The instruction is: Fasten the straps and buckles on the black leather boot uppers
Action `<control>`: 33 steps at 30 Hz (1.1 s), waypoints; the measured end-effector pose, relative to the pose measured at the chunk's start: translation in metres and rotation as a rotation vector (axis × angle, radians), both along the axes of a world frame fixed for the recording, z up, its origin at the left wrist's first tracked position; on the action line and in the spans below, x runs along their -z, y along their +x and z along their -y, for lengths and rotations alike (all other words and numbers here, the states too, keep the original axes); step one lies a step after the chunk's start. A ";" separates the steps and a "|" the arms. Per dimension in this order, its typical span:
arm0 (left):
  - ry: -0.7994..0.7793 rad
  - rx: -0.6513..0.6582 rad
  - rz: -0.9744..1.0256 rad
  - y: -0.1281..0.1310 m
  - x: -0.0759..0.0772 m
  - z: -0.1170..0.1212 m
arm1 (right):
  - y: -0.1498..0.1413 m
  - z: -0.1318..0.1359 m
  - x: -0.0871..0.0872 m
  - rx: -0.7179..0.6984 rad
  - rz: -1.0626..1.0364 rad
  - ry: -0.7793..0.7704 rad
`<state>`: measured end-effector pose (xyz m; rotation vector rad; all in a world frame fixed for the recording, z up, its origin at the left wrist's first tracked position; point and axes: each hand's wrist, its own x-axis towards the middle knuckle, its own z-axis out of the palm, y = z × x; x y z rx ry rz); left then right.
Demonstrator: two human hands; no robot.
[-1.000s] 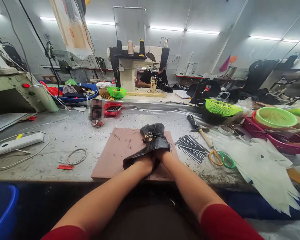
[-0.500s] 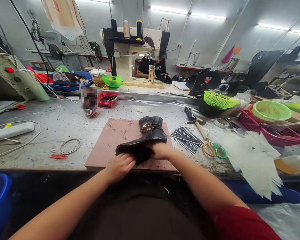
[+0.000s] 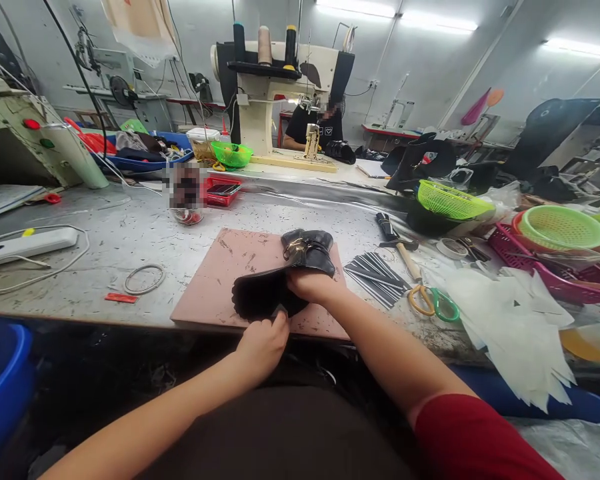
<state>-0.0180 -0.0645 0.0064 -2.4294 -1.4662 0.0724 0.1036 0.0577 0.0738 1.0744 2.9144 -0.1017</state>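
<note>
A black boot upper [image 3: 307,248] with gold-coloured hardware lies on its side over a pinkish board [image 3: 205,287], its dark opening facing me. My left hand [image 3: 265,341] pinches the near rim of that opening, thumb and fingers pressed together. Reaching into the opening from the right, my right hand [image 3: 310,285] has its fingertips hidden inside; they appear closed on the boot's wall. Just right of the board lies a fan of black strips with white lines [image 3: 377,277].
A hammer [image 3: 407,259] and scissors [image 3: 433,302] lie to the right, beside white paper pieces [image 3: 515,333] and a magenta basket [image 3: 510,257]. A wire ring [image 3: 145,279] and power strip [image 3: 30,245] are on the left. Beyond the table, a person sits behind a sewing machine [image 3: 253,120].
My left hand has moved right along the boot's rim, from the left corner to the near middle. The opening has tilted up and shows wider. My right hand keeps its place.
</note>
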 end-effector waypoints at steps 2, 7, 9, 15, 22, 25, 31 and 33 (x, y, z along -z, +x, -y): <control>-0.035 -0.053 0.032 -0.001 0.002 0.003 | 0.005 0.003 0.004 -0.053 -0.001 -0.028; -0.072 -0.072 0.100 -0.003 0.007 0.007 | 0.010 0.007 0.019 -0.218 -0.013 0.084; -0.069 -0.065 0.114 -0.003 0.009 0.006 | 0.009 0.007 0.021 -0.231 0.003 0.076; -0.059 -0.083 0.148 0.000 0.006 0.006 | 0.008 0.011 0.016 -0.328 0.016 0.023; -0.096 -0.070 0.167 0.001 0.008 0.008 | -0.008 0.004 0.012 -0.165 -0.015 -0.007; -0.090 -0.101 0.148 -0.001 0.004 0.009 | -0.016 -0.001 0.001 -0.083 -0.085 -0.024; 0.189 -0.097 0.295 -0.018 -0.016 -0.001 | -0.022 0.006 0.003 -0.096 -0.125 -0.098; 0.320 -0.179 0.395 -0.028 -0.015 -0.011 | -0.020 0.008 0.009 -0.137 -0.130 -0.103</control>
